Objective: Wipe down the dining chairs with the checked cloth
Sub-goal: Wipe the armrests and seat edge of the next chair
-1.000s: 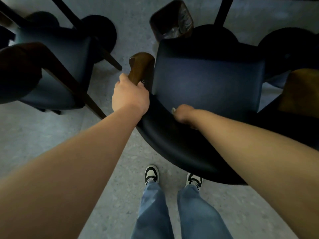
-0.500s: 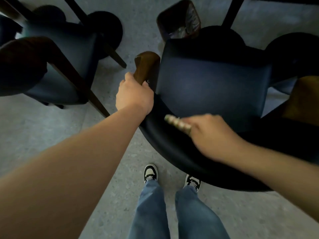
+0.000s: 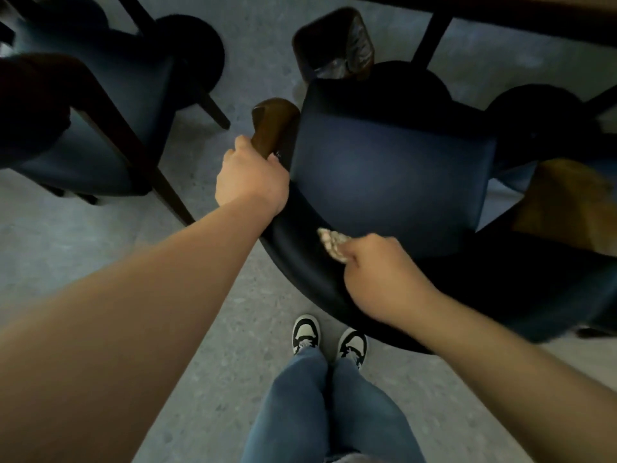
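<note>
Two dining chairs in shot, so starting big: nearer chair (image 3: 500, 282) dead centre, seen from above, dark blue seat (image 3: 387, 172) facing away toward the table, curved black backrest (image 3: 300, 262) wrapping round the near side just ahead of the shoes. Second chair (image 3: 110, 128) off to the left, well apart, no hand anywhere near it. Small bin (image 3: 334, 41) beyond the seat, tucked near a table leg. Then the wooden arm end (image 3: 272, 125) sticking up at the backrest's left end, brown against all the black. Left hand (image 3: 250, 182) wrapped round that wooden end, fingers curled over it, looks like bracing the chair. Right hand (image 3: 384, 279) down on the backrest's top edge near its middle, fist closed on the checked cloth (image 3: 332, 243), only a small bunched bit poking out of the thumb side, pointing up-left along the rail. Pressed onto the backrest or hovering just off? Can't say for sure, bit blurry there. Now the part worth caring about: long axis of the backrest curving from the left hand's post, down past the cloth, then away to the right under the right forearm. Cloth sitting between the two hands, nearer the right one obviously, with a short stretch of rail toward the braced end and a much longer stretch off right. Guessing a sweep along that curve next, not across it. Right hand for wiping, left for steadying. Seat probably after.
</note>
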Tool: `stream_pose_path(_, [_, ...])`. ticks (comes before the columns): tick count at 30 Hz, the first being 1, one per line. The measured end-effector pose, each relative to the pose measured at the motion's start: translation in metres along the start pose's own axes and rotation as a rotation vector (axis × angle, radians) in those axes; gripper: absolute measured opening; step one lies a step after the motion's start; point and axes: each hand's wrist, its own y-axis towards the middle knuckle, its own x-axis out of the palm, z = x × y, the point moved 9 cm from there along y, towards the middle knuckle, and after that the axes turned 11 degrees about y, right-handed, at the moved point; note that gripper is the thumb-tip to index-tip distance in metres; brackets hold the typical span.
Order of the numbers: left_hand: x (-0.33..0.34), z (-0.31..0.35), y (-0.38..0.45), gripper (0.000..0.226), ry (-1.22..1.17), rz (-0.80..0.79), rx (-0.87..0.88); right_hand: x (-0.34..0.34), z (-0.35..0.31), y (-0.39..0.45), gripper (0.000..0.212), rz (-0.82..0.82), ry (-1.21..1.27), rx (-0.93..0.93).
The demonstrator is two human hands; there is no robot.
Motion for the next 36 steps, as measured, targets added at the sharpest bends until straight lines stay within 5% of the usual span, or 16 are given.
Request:
stream_pose_path(4, [-0.001, 0.001, -0.003, 0.041, -0.012, -0.019, 0.002, -0.012, -0.011, -0.021, 0.032, 0.018, 0.002, -0.073])
stream_pose_path(8, [-0.001, 0.002, -0.001, 0.042, -0.022, -0.026, 0.002, -0.018, 0.051, 0.067, 0.025, 0.053, -0.039, 0.177])
stream_pose_path(12, [0.000, 0.002, -0.002, 0.043, -0.004, -0.027, 0.013, 0.019, 0.101, 0.098, 0.038, -0.129, -0.215, 0.329])
stream_pose_path(20, [-0.001, 0.001, -0.004, 0.047, -0.041, -0.060, 0.010, -0.004, 0.032, 0.008, 0.021, -0.106, -0.234, 0.093])
stream_pose_path(23, [-0.001, 0.001, -0.005, 0.047, -0.054, -0.068, 0.012, -0.004, -0.015, -0.065, 0.046, -0.010, -0.566, -0.144])
stream_pose_path(25, [-0.001, 0.001, -0.006, 0.045, -0.056, -0.063, 0.016, -0.014, -0.018, -0.073, 0.053, 0.069, -0.527, -0.206])
stream_pose_path(30, [0.000, 0.000, -0.005, 0.053, -0.069, -0.081, 0.003, -0.010, 0.052, 0.038, 0.023, -0.112, -0.285, 0.177])
stream_pose_path(36, [-0.006, 0.001, -0.012, 0.064, -0.056, -0.016, 0.032, 0.017, 0.059, 0.071, 0.031, -0.168, -0.270, 0.174])
